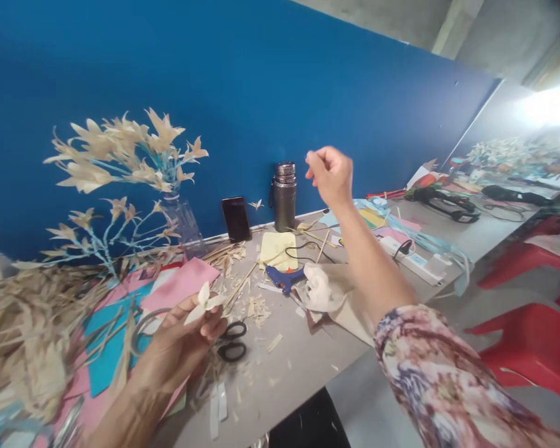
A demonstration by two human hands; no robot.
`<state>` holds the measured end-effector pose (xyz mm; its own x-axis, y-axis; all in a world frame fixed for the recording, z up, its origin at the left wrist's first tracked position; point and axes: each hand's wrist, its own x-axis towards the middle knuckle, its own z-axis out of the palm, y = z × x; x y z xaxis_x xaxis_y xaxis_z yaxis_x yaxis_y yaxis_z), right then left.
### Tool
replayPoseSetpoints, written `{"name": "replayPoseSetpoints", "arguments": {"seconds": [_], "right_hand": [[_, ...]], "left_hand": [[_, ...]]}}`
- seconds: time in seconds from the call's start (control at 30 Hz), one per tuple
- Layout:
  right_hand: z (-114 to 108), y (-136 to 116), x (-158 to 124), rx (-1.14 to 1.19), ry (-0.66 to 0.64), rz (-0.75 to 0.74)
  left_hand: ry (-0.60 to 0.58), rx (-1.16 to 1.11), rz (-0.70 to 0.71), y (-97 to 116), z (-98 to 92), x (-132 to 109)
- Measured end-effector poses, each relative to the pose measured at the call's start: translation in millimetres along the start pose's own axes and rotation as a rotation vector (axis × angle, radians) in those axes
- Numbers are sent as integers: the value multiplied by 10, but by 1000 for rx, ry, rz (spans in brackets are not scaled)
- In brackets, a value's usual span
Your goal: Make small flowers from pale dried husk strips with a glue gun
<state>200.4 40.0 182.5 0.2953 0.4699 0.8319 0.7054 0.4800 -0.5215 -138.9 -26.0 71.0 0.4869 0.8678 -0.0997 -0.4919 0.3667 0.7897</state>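
Observation:
A small cream flower with pointed petals is held between the fingers of my left hand, low over the table. Black-handled scissors lie just right of that hand. My right hand is raised in front of the blue wall, right of the metal flask, with its fingers curled and pinched together; whatever they may hold is too small to make out. A blue glue gun rests on the table between the two hands, beside a crumpled cream cloth.
Dried-petal flowers stand in a clear bottle at the back left. A phone and the flask are by the wall. Husks cover the left side. A white power strip lies right. Red stools stand beyond the edge.

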Motion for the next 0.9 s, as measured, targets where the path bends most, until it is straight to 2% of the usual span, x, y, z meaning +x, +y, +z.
{"name": "replayPoseSetpoints", "arguments": {"seconds": [0.07, 0.13, 0.2, 0.27, 0.33, 0.43, 0.5, 0.57, 0.6, 0.63, 0.73, 0.77, 0.83, 0.9], "right_hand": [[221, 312, -349, -100, -13, 110], [361, 572, -793, -191, -82, 299], [442, 747, -1170, -205, -143, 355], [486, 838, -1377, -197, -187, 369], [505, 860, -1415, -177, -199, 379], [510, 772, -1301, -122, -171, 412], [509, 622, -1218, 5, -61, 470], [508, 395, -1192, 204, -13, 481], [509, 259, -1211, 308, -74, 509], [512, 116, -1251, 410, -215, 563], [559, -276, -1472, 588, -907, 697], [587, -371, -1559, 660, -1059, 722], [650, -486, -1717, 820, -1163, 780], [704, -517, -1823, 939, -1133, 851]], "left_hand": [[21, -25, -11, -69, -27, 37], [33, -44, -29, -141, -81, 71], [10, -56, -59, -202, -140, 97], [-29, -67, -96, -245, -184, 113], [-40, -92, -116, -272, -203, 115], [-11, -142, -97, -290, -196, 107], [-6, -168, -86, -293, -192, 108], [-19, -187, -76, -295, -202, 115], [-21, -189, -67, -299, -211, 120], [-22, -179, -54, -304, -221, 124], [-13, -94, 4, -326, -237, 135], [-15, -55, 28, -331, -236, 137], [-25, 12, 74, -332, -227, 141], [-35, 57, 105, -326, -219, 147]]}}
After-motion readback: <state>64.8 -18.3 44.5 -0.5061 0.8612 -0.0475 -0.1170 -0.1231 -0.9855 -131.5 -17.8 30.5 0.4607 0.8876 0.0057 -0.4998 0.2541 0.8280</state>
